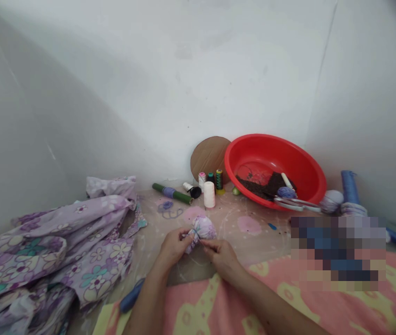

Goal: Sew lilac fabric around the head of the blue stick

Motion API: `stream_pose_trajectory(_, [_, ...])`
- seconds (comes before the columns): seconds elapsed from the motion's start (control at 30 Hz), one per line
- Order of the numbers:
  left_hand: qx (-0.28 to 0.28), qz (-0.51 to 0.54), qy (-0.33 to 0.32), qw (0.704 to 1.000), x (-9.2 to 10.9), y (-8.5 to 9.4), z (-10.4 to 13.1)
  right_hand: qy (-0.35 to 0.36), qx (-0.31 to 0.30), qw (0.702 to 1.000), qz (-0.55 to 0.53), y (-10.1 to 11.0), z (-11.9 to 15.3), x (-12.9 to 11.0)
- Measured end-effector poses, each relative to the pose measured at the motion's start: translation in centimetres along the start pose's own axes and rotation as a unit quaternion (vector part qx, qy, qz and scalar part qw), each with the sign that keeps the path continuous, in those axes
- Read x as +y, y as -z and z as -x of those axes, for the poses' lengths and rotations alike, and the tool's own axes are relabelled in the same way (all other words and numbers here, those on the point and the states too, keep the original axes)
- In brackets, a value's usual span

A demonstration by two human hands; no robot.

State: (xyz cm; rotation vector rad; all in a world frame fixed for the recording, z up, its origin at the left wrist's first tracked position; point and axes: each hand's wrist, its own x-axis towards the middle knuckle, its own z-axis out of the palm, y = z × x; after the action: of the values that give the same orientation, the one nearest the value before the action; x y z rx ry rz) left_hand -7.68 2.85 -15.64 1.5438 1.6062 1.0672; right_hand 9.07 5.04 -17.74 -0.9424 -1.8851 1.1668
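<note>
A rounded bundle of purple floral cloth (205, 226) is between my hands, over the patterned surface. Its gathered neck is pinched by my left hand (174, 245), thumb and fingers closed on the cloth. My right hand (220, 255) is closed in a pinch just right of the neck. Something thin shows at its fingertips, too small to name. A blue rolled object (131, 296) lies beside my left forearm.
Loose floral cloth (96, 260) is heaped at left. Behind my hands are a yarn-wrapped green stick (173, 193), thread spools (209, 194), a cardboard disc (209, 158) and a red basin (309, 172) with scissors (297, 203) at its rim. A pink-yellow cloth (198, 307) lies in front.
</note>
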Motion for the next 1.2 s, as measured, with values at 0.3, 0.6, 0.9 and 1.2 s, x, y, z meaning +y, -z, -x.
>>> stream_pose_trajectory(0.3, [0.008,-0.022,-0.023,0.999,0.2,0.1,0.0,0.019,0.005,1.0,-0.011,-0.3,-0.3,0.0])
stream_pose_trajectory(0.6, [0.007,-0.028,-0.002,1.0,0.5,0.0,0.1,0.008,0.041,0.999,0.021,-0.5,0.0,-0.4])
stream_pose_trajectory(0.9, [-0.026,-0.007,-0.002,1.0,1.5,0.2,0.4,-0.022,0.07,0.984,0.16,-0.5,0.5,-2.1])
stream_pose_trajectory(1.2, [-0.034,0.001,-0.005,0.999,2.2,0.3,0.7,-0.043,0.069,0.976,0.201,-0.6,0.3,-2.3])
